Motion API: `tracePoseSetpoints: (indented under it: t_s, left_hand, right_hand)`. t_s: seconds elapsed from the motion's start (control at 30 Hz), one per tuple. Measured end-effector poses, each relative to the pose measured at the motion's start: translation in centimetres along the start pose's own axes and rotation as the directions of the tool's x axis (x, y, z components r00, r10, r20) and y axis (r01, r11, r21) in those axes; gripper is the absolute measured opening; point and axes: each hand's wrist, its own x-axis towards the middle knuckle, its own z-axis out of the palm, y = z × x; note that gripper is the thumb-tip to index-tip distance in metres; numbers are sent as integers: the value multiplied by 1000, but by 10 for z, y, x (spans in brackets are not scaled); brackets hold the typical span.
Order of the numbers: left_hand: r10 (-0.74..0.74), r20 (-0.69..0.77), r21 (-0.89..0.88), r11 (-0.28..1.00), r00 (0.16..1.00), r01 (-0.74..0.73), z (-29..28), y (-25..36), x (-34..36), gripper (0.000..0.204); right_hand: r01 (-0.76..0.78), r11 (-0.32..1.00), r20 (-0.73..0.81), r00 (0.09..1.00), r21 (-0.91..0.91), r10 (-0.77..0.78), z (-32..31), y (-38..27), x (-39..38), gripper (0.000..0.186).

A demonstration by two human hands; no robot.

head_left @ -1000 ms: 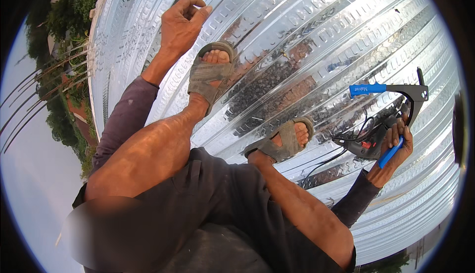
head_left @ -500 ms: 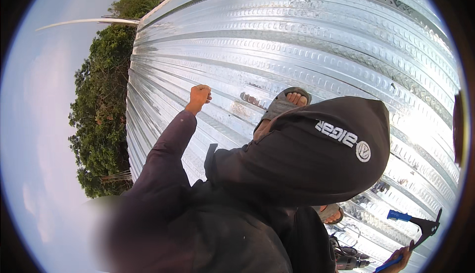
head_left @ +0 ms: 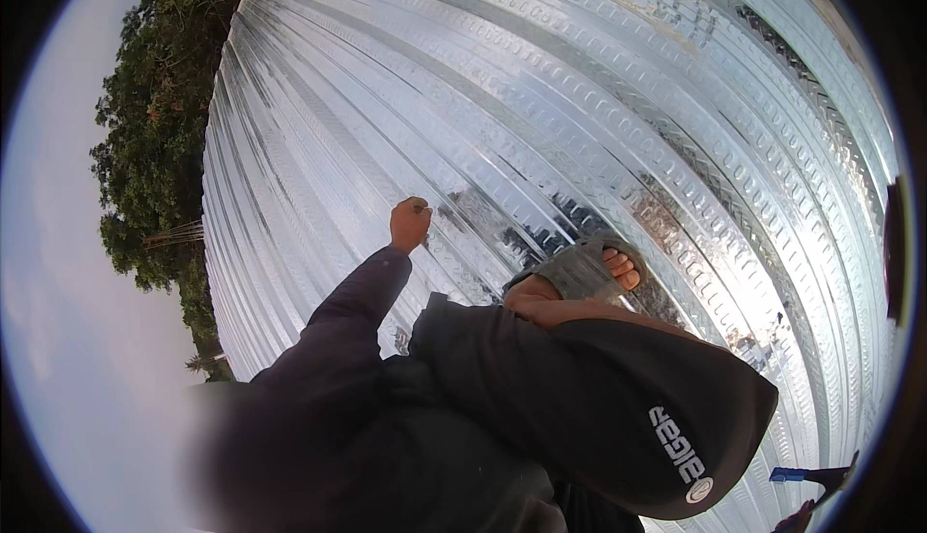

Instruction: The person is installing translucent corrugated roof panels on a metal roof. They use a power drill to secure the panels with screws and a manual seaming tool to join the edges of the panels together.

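My left hand (head_left: pixel 410 223) is out in front of me, above the ribbed metal sheeting (head_left: pixel 328 137). Its fingers are curled together; anything in them is too small to make out. At the lower right edge, my right hand (head_left: pixel 800 518) is partly cut off and dark. It grips a two-handled tool with a blue grip (head_left: pixel 788 474) and a black head, which looks like a hand riveter. The tool's handles stand apart, and its other grip is out of sight. My bent knee in dark trousers (head_left: pixel 599 388) comes between my two hands.
Shiny corrugated sheets spread around me, with bright glare at the right. My sandalled foot (head_left: pixel 589 267) stands on them. Beyond the sheeting's left edge are trees (head_left: pixel 159 118) and sky. Thin rods (head_left: pixel 176 235) stick out by that edge.
My view has turned, so the sheeting and trees sit differently. The drill seen beside my leg is out of view. My right hand and the blue-gripped tool sit lower at the frame edge.
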Motion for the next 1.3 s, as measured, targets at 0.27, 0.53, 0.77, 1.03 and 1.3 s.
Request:
tracePoseSetpoints:
  t_s: [0.27, 0.53, 0.77, 1.03, 1.3]
  left_hand:
    - [234, -32, -1, 972, 972, -234, 37, 106, -59, 28]
    - [-26, -68, 90, 995, 997, 32, 56, 101, -47, 29]
    - [297, 323, -95, 955, 899, -281, 53, 134, -97, 22]
    - [402, 334, 12, 903, 852, -430, 93, 130, -85, 22]
    - [278, 232, 204, 923, 932, -326, 53, 139, 19, 23]
  right_hand:
    - [22, 1000, 72, 997, -9, -21, -3, 6, 37, 41]
    - [-58, 998, 105, 993, 37, 54, -16, 52, 8, 39]
    - [-57, 998, -11, 998, 18, 57, -16, 59, -31, 33]
    - [-25, 1000, 4, 1000, 18, 25, -42, 22, -76, 42]
    - [-151, 925, -133, 969, 348, 208, -71, 70, -156, 34]
